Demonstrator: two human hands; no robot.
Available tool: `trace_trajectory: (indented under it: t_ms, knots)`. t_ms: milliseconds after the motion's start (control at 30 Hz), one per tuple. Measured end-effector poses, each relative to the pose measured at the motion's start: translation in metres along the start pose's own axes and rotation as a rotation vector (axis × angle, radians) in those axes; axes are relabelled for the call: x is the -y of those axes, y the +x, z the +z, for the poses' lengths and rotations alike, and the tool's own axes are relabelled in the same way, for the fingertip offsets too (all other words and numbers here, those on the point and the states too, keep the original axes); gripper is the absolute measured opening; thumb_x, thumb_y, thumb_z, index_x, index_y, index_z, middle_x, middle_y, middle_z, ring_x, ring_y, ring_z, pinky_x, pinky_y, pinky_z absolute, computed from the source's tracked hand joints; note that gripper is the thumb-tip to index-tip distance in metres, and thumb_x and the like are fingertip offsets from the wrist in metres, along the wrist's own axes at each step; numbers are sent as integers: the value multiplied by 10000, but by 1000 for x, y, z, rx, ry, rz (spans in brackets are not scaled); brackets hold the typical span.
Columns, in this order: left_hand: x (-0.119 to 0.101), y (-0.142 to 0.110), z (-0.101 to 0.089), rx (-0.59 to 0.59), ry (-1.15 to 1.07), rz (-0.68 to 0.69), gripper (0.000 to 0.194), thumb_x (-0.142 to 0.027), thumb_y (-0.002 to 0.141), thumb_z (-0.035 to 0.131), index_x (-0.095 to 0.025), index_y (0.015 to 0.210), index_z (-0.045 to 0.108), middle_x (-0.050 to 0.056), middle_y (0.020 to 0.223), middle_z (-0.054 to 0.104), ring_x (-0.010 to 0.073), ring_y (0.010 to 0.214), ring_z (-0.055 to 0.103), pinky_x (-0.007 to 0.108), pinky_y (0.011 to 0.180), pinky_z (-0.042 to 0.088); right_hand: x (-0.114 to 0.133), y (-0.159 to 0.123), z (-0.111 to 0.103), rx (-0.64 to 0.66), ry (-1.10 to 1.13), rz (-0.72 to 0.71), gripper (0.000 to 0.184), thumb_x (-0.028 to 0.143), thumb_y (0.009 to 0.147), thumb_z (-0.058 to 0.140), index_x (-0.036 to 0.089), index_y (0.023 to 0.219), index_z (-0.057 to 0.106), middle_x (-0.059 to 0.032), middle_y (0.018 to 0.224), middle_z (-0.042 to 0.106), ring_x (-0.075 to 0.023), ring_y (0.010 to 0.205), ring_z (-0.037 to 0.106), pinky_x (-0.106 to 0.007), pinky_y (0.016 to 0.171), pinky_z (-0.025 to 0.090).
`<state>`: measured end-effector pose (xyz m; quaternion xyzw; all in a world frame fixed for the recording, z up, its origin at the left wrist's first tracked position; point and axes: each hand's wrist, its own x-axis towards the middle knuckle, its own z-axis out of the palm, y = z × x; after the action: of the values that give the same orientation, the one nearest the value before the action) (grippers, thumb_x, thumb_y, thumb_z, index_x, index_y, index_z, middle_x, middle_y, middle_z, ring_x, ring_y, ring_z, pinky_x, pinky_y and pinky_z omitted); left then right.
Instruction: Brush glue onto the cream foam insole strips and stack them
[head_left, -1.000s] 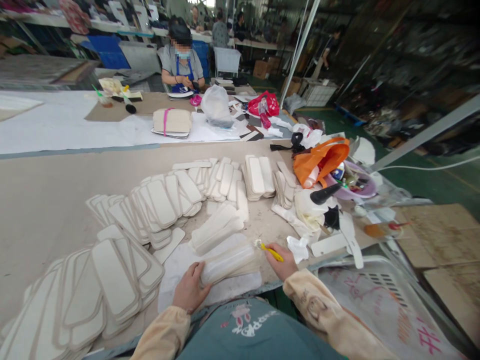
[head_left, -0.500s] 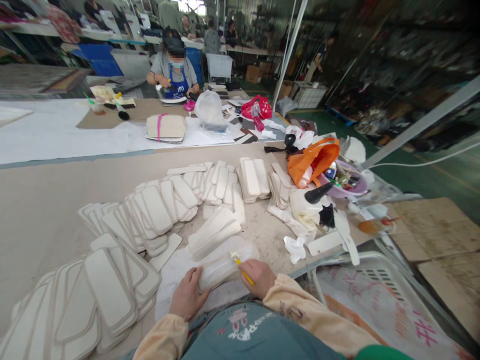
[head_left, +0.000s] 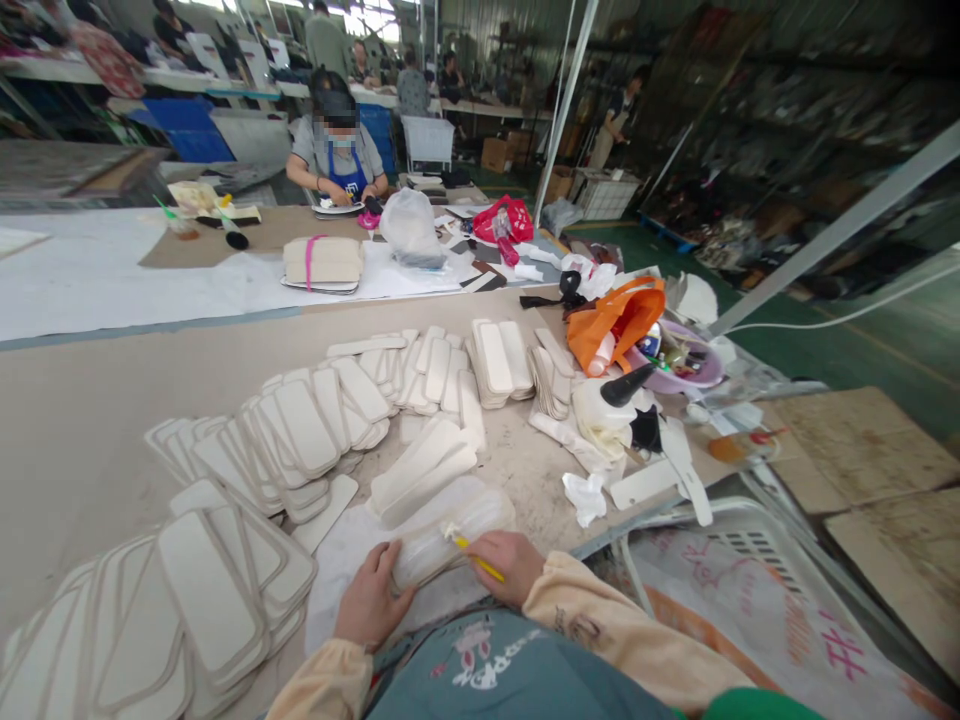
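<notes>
My left hand (head_left: 371, 597) lies on the near end of a pale, cream-coloured insole strip (head_left: 450, 530) at the table's near edge, fingers pressed on it. My right hand (head_left: 504, 563) is closed round a small yellow-handled brush (head_left: 472, 553), whose white tip rests on the strip. The strip lies on a white sheet (head_left: 341, 565). A short stack of similar strips (head_left: 421, 466) sits just behind it.
Several overlapping rows of white insole pieces (head_left: 300, 432) cover the brown table (head_left: 90, 400). To the right are an orange bag (head_left: 616, 318), a purple bowl (head_left: 701, 374), a white glue pot with a black brush (head_left: 615, 400) and a basket (head_left: 750, 600). Another person (head_left: 335, 150) works across the far table.
My right hand has carried the brush leftward from the strip's right end onto the strip near my left hand. The camera view has shifted slightly.
</notes>
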<state>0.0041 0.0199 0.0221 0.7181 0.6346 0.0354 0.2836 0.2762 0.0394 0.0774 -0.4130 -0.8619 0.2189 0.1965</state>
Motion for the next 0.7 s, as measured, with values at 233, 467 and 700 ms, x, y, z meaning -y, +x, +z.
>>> trace_trajectory:
  t_ms: [233, 467, 700]
  knots:
    - [0, -1, 0, -3, 1, 13, 594, -351, 788, 527, -127, 1322, 394, 151, 1313, 441, 243, 1162, 502, 350, 997, 400, -33, -16, -16, -196, -78, 298, 234, 198, 879, 446, 155, 1018, 630, -113, 886, 675, -215, 841, 636, -333, 752, 502]
    - [-2, 0, -3, -1, 8, 18, 578, -372, 795, 520, -129, 1308, 412, 155, 1311, 447, 248, 1149, 512, 357, 982, 414, -1, -6, 4, -135, 320, 306, 192, 247, 817, 538, 212, 950, 673, -34, 892, 707, -156, 815, 648, -255, 764, 495]
    - [-5, 0, -6, 18, -10, -8, 577, -330, 771, 552, -177, 1309, 410, 123, 1315, 446, 237, 1152, 512, 345, 992, 405, -36, -27, -13, -316, 550, 834, 219, 337, 786, 522, 179, 841, 663, 12, 571, 625, -124, 484, 571, -220, 478, 458]
